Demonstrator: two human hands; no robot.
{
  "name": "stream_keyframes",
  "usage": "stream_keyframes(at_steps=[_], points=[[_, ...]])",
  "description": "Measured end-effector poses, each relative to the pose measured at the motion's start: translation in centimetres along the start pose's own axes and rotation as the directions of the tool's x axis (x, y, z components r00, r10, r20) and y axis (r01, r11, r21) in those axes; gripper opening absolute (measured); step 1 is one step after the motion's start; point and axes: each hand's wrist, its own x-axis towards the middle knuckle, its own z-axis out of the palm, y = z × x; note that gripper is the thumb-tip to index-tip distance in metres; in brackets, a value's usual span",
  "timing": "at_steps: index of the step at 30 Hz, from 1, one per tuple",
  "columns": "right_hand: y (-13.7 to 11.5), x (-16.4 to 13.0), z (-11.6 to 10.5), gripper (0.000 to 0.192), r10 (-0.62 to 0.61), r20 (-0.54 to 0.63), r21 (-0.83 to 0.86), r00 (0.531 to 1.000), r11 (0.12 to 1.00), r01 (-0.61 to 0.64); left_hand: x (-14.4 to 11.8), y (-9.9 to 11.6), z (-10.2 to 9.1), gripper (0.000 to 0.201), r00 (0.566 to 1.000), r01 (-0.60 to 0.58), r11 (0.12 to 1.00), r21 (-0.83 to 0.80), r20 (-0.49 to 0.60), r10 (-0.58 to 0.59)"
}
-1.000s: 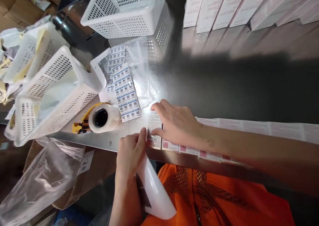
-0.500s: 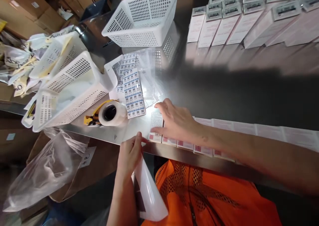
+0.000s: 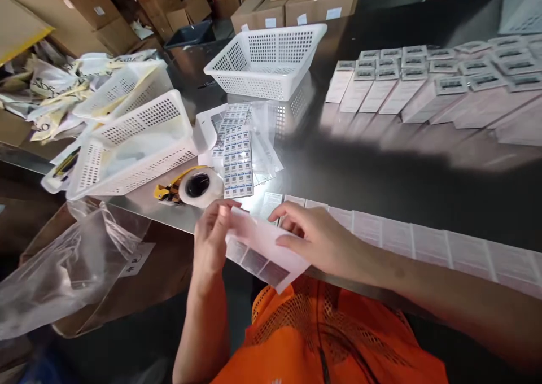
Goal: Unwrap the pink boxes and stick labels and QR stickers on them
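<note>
My left hand [image 3: 212, 231] pinches the upper left corner of a pale label sheet [image 3: 254, 226] with its thumb and fingers. The sheet slants over the front edge of the table, and several silvery rectangles show along its lower side. My right hand [image 3: 305, 231] is at the upper right of the sheet. Its thumb lies along the sheet and its bent fingers stand apart from the thumb. Just beyond the hands, a row of small white boxes [image 3: 393, 234] runs along the table edge to the right, partly covered by my right hand and forearm.
On the metal table, a roll of clear tape [image 3: 212, 189] sits beside a yellow tape cutter [image 3: 167, 192]. Printed QR label sheets [image 3: 238, 164] lie behind it. White baskets [image 3: 271, 84] stand further back. Upright boxes [image 3: 383, 90] fill the back right. A plastic bag [image 3: 84, 265] hangs at left.
My left hand has raised the label sheet from beside my body to above the table edge. My right hand has left the end of the box row and come to the sheet.
</note>
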Motion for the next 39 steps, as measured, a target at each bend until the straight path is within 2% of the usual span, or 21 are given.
stream_keyframes(at_steps=[1, 2, 3, 4, 6, 7, 8, 10, 12, 14, 17, 20, 23, 25, 26, 27, 29, 32, 33, 35, 39], points=[[0.4, -0.3, -0.6, 0.02, 0.015, -0.065, 0.011, 0.998, 1.0, -0.015, 0.0, -0.3, -0.5, 0.04, 0.984, 0.064, 0.994, -0.086, 0.171, -0.048], [0.8, -0.7, -1.1, 0.02, 0.017, -0.139, 0.016, 0.99, 1.0, -0.015, -0.1, -0.5, -0.9, 0.05, 0.946, 0.141, 0.98, -0.141, 0.311, -0.092], [1.3, -1.2, -1.6, 0.022, 0.0, -0.232, 0.003, 0.973, 1.0, 0.0, -0.2, -0.7, -1.3, 0.058, 0.909, 0.211, 0.961, -0.176, 0.396, -0.127], [1.7, -1.8, -1.9, 0.026, -0.035, -0.345, -0.035, 0.938, 0.999, 0.024, -0.3, -0.9, -1.6, 0.061, 0.895, 0.258, 0.943, -0.213, 0.42, -0.15], [2.5, -3.1, -1.8, 0.038, -0.132, -0.577, -0.149, 0.806, 0.987, 0.056, -0.7, -1.1, -2.0, 0.059, 0.937, 0.259, 0.913, -0.315, 0.311, -0.159], [2.8, -3.7, -1.4, 0.045, -0.165, -0.646, -0.184, 0.746, 0.981, 0.057, -1.0, -1.1, -2.2, 0.06, 0.962, 0.231, 0.902, -0.365, 0.223, -0.156], [3.1, -4.3, -0.8, 0.05, -0.165, -0.665, -0.178, 0.728, 0.982, 0.06, -1.2, -1.1, -2.4, 0.062, 0.977, 0.2, 0.895, -0.399, 0.145, -0.153], [3.5, -5.1, 0.6, 0.059, -0.1, -0.575, -0.043, 0.812, 0.995, 0.092, -1.7, -1.0, -2.7, 0.065, 0.99, 0.143, 0.896, -0.421, 0.046, -0.136], [3.6, -5.3, 1.9, 0.07, -0.067, -0.419, 0.146, 0.906, 0.979, 0.14, -2.2, -0.9, -3.1, 0.068, 0.994, 0.109, 0.907, -0.406, 0.022, -0.11], [3.5, -5.0, 2.8, 0.079, -0.093, -0.347, 0.25, 0.933, 0.95, 0.188, -2.8, -0.9, -3.4, 0.072, 0.996, 0.091, 0.925, -0.368, 0.024, -0.089], [3.0, -4.1, 3.3, 0.069, -0.161, -0.311, 0.204, 0.937, 0.951, 0.231, -4.0, -1.1, -4.3, 0.074, 0.998, 0.068, 0.971, -0.23, 0.024, -0.064], [2.4, -3.6, 3.3, 0.048, -0.217, -0.301, 0.097, 0.929, 0.962, 0.256, -5.2, -1.0, -5.7, 0.058, 0.997, 0.014, 0.998, 0.054, 0.072, -0.018], [2.3, -3.6, 3.7, 0.038, -0.268, -0.35, 0.07, 0.898, 0.948, 0.31, -6.0, -0.4, -7.1, 0.058, 0.982, -0.141, 0.935, 0.326, 0.162, 0.092], [2.3, -3.8, 4.0, 0.032, -0.286, -0.387, 0.068, 0.876, 0.939, 0.336, -6.3, 0.1, -7.6, 0.059, 0.963, -0.265, 0.851, 0.453, 0.162, 0.213], [2.2, -4.0, 4.2, 0.028, -0.283, -0.407, 0.064, 0.869, 0.94, 0.336, -6.4, 0.3, -7.6, 0.051, 0.947, -0.32, 0.814, 0.484, 0.154, 0.281], [2.1, -4.1, 4.3, 0.024, -0.276, -0.425, 0.055, 0.862, 0.943, 0.329, -6.5, 0.6, -7.5, 0.038, 0.932, -0.36, 0.797, 0.485, 0.152, 0.329], [1.8, -4.3, 4.4, 0.018, -0.283, -0.431, 0.019, 0.857, 0.947, 0.322, -6.6, 0.9, -7.3, 0.013, 0.913, -0.407, 0.831, 0.379, 0.185, 0.362], [1.1, -4.5, 4.2, 0.018, -0.256, -0.413, -0.013, 0.874, 0.961, 0.275, -6.7, 0.9, -6.9, 0.008, 0.943, -0.306, 0.93, 0.203, 0.196, 0.268], [0.9, -4.5, 4.0, 0.018, -0.215, -0.408, 0.0, 0.888, 0.972, 0.235, -6.7, 0.9, -6.8, 0.004, 0.96, -0.252, 0.949, 0.187, 0.169, 0.222], [0.6, -4.6, 3.7, 0.014, -0.119, -0.401, 0.035, 0.908, 0.989, 0.145, -6.4, 0.6, -6.6, 0.015, 0.984, -0.16, 0.971, 0.179, 0.109, 0.142], [0.7, -4.6, 3.4, 0.01, -0.057, -0.388, 0.078, 0.92, 0.992, 0.095, -5.6, 0.2, -6.1, 0.015, 0.991, -0.081, 0.985, 0.151, 0.119, 0.063]])
